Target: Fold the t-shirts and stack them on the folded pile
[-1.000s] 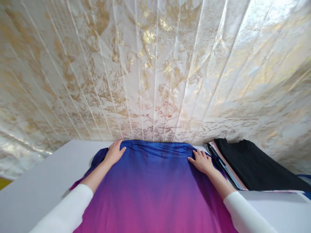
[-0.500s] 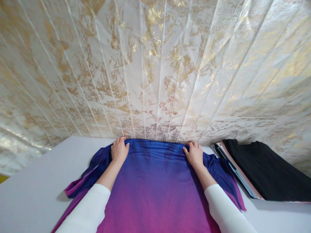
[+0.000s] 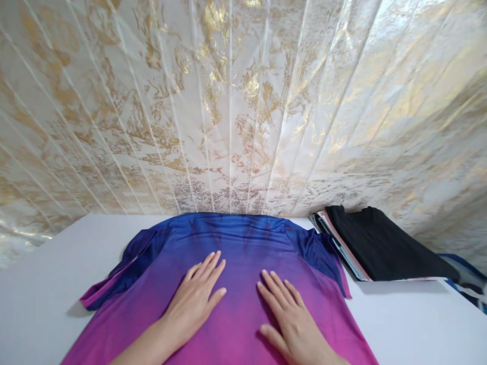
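A short-sleeved T-shirt (image 3: 243, 284), fading from blue at the far end to magenta nearer me, lies spread on a white table. Its far edge reaches the wall side, and both sleeves stick out to the sides. My left hand (image 3: 196, 299) rests flat on the left middle of the shirt, fingers stretched out. On the right middle lies my right hand (image 3: 285, 314), also flat, with the thumb apart from the fingers. Neither hand grips the fabric. The near end of the shirt runs out of view.
A stack of folded clothes, a black garment (image 3: 380, 248) on top, stands at the right, touching the shirt's right sleeve. The white table (image 3: 41, 268) meets a wall covering (image 3: 228, 101) with gold patterns. Something blue and grey (image 3: 464, 279) shows past the table's right edge.
Both hands have let go of the shirt's far edge and moved back toward me onto its middle, now lying flat. The view has shifted a little to the right.
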`<state>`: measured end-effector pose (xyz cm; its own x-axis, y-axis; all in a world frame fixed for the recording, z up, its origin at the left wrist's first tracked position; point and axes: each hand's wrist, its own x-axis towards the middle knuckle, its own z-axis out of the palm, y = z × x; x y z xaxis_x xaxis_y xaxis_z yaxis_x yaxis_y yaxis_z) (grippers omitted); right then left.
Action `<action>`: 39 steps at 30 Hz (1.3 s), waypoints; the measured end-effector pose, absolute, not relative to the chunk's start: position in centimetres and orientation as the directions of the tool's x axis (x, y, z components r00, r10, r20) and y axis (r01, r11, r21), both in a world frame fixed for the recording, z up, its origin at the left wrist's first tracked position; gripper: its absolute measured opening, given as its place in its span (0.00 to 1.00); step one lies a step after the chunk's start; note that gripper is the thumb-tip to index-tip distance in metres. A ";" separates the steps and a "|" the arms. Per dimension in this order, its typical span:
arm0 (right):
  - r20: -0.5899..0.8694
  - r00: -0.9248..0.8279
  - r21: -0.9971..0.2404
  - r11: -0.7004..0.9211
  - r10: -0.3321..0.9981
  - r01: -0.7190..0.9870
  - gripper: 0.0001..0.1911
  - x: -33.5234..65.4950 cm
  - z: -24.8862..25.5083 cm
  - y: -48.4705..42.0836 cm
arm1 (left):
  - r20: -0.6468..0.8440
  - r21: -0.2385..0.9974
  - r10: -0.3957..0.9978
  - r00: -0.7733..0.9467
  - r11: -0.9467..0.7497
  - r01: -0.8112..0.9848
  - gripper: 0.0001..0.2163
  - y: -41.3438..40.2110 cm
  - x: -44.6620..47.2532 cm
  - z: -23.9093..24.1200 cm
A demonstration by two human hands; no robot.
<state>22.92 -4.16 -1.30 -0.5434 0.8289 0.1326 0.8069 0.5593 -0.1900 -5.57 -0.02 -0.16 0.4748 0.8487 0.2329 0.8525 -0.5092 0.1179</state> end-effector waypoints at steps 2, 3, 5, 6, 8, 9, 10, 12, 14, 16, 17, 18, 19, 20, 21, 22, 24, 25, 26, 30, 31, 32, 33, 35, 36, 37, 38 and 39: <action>0.177 -0.336 -0.138 0.362 0.925 0.922 0.32 27.1 -2.0 -3.2 | 0.254 0.081 0.868 0.427 -0.459 0.885 0.24 -0.1 -6.8 -0.9; 0.199 -0.229 -0.114 0.255 0.953 0.960 0.31 29.3 -2.3 -2.3 | 0.275 0.068 0.876 0.396 -0.429 0.901 0.24 0.2 -7.6 -1.2; 0.231 -0.080 -0.081 0.101 0.970 0.992 0.31 33.2 -2.9 -0.3 | 0.311 0.051 0.884 0.349 -0.383 0.922 0.24 1.2 -8.8 -1.4; 0.229 -0.077 -0.079 0.097 0.970 0.992 0.31 34.6 -3.0 0.5 | 0.318 0.046 0.885 0.340 -0.372 0.927 0.24 1.6 -9.3 -1.4; 0.197 -0.128 -0.107 0.152 0.972 0.983 0.29 36.6 -2.7 1.8 | 0.316 0.044 0.887 0.336 -0.368 0.929 0.24 2.1 -9.8 -1.4; 0.181 -0.164 -0.127 0.188 0.970 0.974 0.27 37.1 -2.2 2.2 | 0.312 0.048 0.890 0.333 -0.365 0.930 0.24 2.1 -9.9 -1.3; 0.171 -0.189 -0.140 0.214 0.967 0.967 0.26 37.5 -1.5 2.7 | 0.303 0.053 0.894 0.329 -0.361 0.931 0.24 2.0 -9.7 -1.2; 0.167 -0.188 -0.124 0.210 0.968 0.970 0.24 37.8 0.5 3.8 | 0.274 0.071 0.902 0.333 -0.364 0.929 0.25 1.4 -8.8 -0.8; 0.141 -0.121 -0.062 0.131 0.983 0.989 0.25 37.8 2.6 5.2 | 0.233 0.099 0.899 0.370 -0.401 0.911 0.25 0.3 -6.6 -0.1; 0.087 -0.044 -0.005 0.045 0.995 0.999 0.27 37.3 4.1 6.8 | 0.182 0.149 0.875 0.449 -0.476 0.867 0.25 -1.2 -3.0 0.9; 0.062 -0.014 0.015 0.013 0.998 1.000 0.27 36.9 4.5 7.6 | 0.147 0.185 0.856 0.496 -0.516 0.836 0.26 -1.9 -0.8 1.4; 0.043 0.007 0.031 -0.009 0.999 0.999 0.26 36.4 4.7 8.4 | 0.111 0.231 0.830 0.547 -0.557 0.798 0.27 -2.6 1.7 1.8; 0.030 0.025 0.046 -0.027 0.999 0.999 0.25 35.9 4.8 9.0 | 0.081 0.287 0.796 0.600 -0.595 0.750 0.29 -3.3 4.2 2.1; 0.014 0.047 0.066 -0.048 0.999 0.997 0.22 35.4 4.8 9.6 | 0.066 0.353 0.754 0.653 -0.630 0.692 0.29 -3.9 6.8 2.4; -0.002 0.071 0.087 -0.071 0.997 0.994 0.19 34.9 4.9 10.1 | 0.062 0.415 0.710 0.701 -0.657 0.629 0.29 -4.3 9.2 2.5; -0.016 0.097 0.110 -0.095 0.995 0.989 0.16 34.5 5.0 10.5 | 0.059 0.467 0.680 0.731 -0.666 0.582 0.30 -4.6 11.4 2.4; -0.027 0.141 0.153 -0.135 0.990 0.979 0.11 34.1 5.9 11.1 | 0.028 0.542 0.684 0.729 -0.623 0.564 0.33 -5.0 14.9 2.1; -0.019 0.151 0.172 -0.146 0.988 0.974 0.10 34.0 6.5 11.3 | 0.016 0.563 0.701 0.713 -0.596 0.573 0.35 -5.1 16.2 1.9; 0.000 0.153 0.187 -0.150 0.988 0.971 0.10 34.1 7.2 11.6 | 0.013 0.576 0.716 0.698 -0.576 0.580 0.36 -5.2 17.2 1.6; 0.094 0.101 0.226 -0.120 0.990 0.967 0.15 34.4 9.5 12.4 | 0.081 0.577 0.694 0.715 -0.618 0.534 0.33 -5.1 18.4 1.0; 0.108 0.083 0.231 -0.106 0.991 0.967 0.16 34.4 9.6 12.6 | 0.092 0.574 0.681 0.727 -0.633 0.520 0.32 -5.0 18.3 0.9; 0.117 0.066 0.234 -0.092 0.991 0.968 0.16 34.4 9.6 12.7 | 0.097 0.572 0.670 0.736 -0.643 0.509 0.31 -4.9 18.2 0.9; 0.126 0.048 0.235 -0.077 0.991 0.969 0.16 34.3 9.4 12.8 | 0.100 0.571 0.662 0.743 -0.649 0.502 0.31 -4.9 18.1 0.9; 0.143 0.013 0.233 -0.046 0.990 0.971 0.16 34.0 8.8 12.8 | 0.115 0.566 0.651 0.750 -0.664 0.489 0.31 -4.7 18.1 1.0; 0.153 -0.003 0.231 -0.033 0.988 0.972 0.16 33.7 8.6 12.7 | 0.129 0.561 0.646 0.752 -0.673 0.482 0.30 -4.6 18.1 1.1; 0.167 -0.017 0.229 -0.021 0.986 0.973 0.15 33.4 8.3 12.6 | 0.143 0.556 0.641 0.754 -0.682 0.474 0.30 -4.5 18.1 1.2; 0.185 -0.029 0.226 -0.014 0.982 0.974 0.15 33.0 8.1 12.3 | 0.154 0.553 0.635 0.757 -0.690 0.467 0.29 -4.4 18.1 1.3; 0.208 -0.039 0.223 -0.009 0.977 0.975 0.15 32.5 7.9 11.9 | 0.161 0.552 0.630 0.760 -0.696 0.459 0.29 -4.4 18.0 1.5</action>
